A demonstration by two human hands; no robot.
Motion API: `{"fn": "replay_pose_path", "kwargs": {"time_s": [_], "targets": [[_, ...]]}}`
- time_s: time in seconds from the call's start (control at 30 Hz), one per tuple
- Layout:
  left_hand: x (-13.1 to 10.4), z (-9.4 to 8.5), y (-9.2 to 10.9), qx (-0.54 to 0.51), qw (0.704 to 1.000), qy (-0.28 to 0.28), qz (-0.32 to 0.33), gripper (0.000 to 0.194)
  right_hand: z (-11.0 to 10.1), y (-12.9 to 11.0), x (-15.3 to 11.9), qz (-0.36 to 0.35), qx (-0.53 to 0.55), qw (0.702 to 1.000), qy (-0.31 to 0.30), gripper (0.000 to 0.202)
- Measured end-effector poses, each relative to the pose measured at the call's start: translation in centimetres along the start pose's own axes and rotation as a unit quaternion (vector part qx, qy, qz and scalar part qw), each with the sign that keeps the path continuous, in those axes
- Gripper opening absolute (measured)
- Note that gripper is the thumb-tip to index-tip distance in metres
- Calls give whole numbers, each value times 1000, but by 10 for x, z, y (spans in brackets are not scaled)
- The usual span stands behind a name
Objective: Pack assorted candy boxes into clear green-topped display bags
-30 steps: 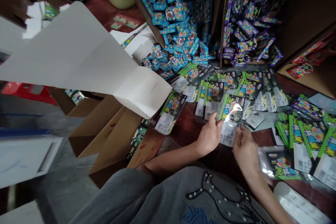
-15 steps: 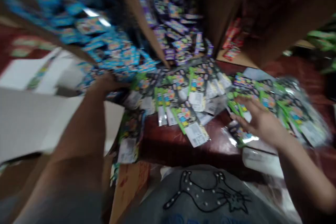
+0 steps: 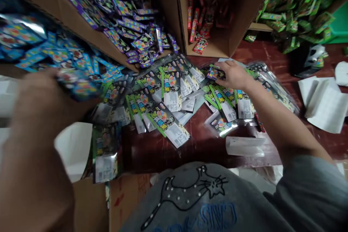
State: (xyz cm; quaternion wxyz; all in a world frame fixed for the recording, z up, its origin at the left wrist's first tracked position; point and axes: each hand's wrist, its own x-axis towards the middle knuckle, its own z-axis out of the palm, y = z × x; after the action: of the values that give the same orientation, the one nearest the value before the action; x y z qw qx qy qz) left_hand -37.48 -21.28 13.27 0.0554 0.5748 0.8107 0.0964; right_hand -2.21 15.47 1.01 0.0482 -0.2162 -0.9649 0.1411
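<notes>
My left hand [image 3: 43,98], smeared by motion, is closed on blue packets [image 3: 78,83] at the left, beside the pile of blue packets [image 3: 59,54]. My right hand [image 3: 233,74] has its fingers on a purple packet [image 3: 213,72], above a group of black-and-green printed bags [image 3: 221,98]. More such bags [image 3: 163,116] lie overlapped in the middle of the dark red table [image 3: 195,141], their white labels showing. Another bag stack [image 3: 104,152] lies at the table's left front edge.
Cardboard boxes hold purple packets [image 3: 136,25] and red packets [image 3: 199,25] at the back. Green packets [image 3: 296,11] are heaped at the back right. White sheets [image 3: 326,101] lie at the right. A clear plastic piece [image 3: 244,146] is near the front edge.
The view has swung right. My left hand has come up from the blue pile with packets in it. My right hand has moved from the green-edged bags up to the purple packet.
</notes>
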Motion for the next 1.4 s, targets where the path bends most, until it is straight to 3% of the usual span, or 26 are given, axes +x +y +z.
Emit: {"fn": "replay_pose_path", "kwargs": {"time_s": [0.03, 0.1, 0.2, 0.27, 0.33, 0.4, 0.53, 0.6, 0.67, 0.73, 0.8, 0.9, 0.97, 1.03, 1.13, 1.23, 1.3, 1.4], "targets": [[0, 13, 28, 19, 996, 81, -41, 73, -5, -10, -14, 1, 46, 999, 10, 85], [6, 49, 89, -9, 994, 101, 29, 78, -14, -33, -49, -12, 171, 985, -4, 87], [21, 116, 164, -46, 984, -17, 170, 73, -16, -56, -106, 16, 340, 939, -51, 71], [27, 152, 193, -60, 975, -51, 206, 84, -8, -60, -138, 54, 412, 908, -54, 68], [24, 172, 208, -61, 973, -50, 216, 93, 2, -56, -161, 73, 440, 893, -51, 69], [15, 178, 216, -58, 973, -49, 216, 97, 10, -47, -175, 56, 428, 900, -63, 69], [-15, 174, 230, -62, 974, -83, 202, 91, 13, -38, -186, 5, 263, 962, -75, 52], [-28, 175, 237, -96, 974, -84, 185, 85, 12, -41, -186, 1, 169, 985, -47, 58], [-39, 176, 243, -183, 968, -66, 161, 82, 14, -50, -185, 6, 111, 993, -26, 81], [-49, 176, 247, -311, 941, -49, 120, 88, 19, -62, -181, 16, 74, 997, -19, 103], [-60, 176, 249, -425, 901, -58, 62, 91, 26, -74, -174, 17, 50, 998, -28, 108], [-81, 184, 245, -527, 844, -101, 12, 82, 32, -86, -162, -20, 15, 997, -78, 91], [-94, 198, 240, -545, 830, -115, 21, 80, 32, -92, -158, -38, -18, 994, -101, 78], [-105, 217, 237, -507, 854, -107, 49, 91, 31, -99, -159, -27, -54, 994, -91, 70], [-117, 241, 235, -403, 908, -63, 99, 119, 29, -111, -167, 6, -91, 993, -70, 79], [-123, 246, 234, -349, 931, -39, 104, 130, 27, -119, -177, -13, -88, 990, -109, 87], [-125, 239, 230, -314, 942, -30, 118, 117, 25, -119, -181, -49, -65, 987, -141, 80], [-128, 223, 218, -229, 955, -23, 187, 71, 23, -114, -178, -72, -49, 984, -156, 67]]}}
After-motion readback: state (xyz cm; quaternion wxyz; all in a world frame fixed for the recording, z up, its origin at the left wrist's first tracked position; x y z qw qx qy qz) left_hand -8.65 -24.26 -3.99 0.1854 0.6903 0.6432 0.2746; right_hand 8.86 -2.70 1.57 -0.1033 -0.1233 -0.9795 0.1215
